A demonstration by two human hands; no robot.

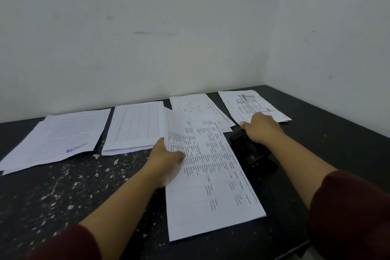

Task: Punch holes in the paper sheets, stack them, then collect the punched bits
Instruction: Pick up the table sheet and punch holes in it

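Your left hand (168, 155) pinches the sheet (207, 175) at its left edge, thumb on top. Your right hand (260, 127) presses closed on the hole punch (251, 152), touching the sheet's right edge on the table (63, 192).

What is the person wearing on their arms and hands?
Both arms have dark red sleeves, the left sleeve and the right sleeve, pushed up so the forearms are bare. The left hand and the right hand are bare too: no gloves, and no rings, watch or bracelets that show.
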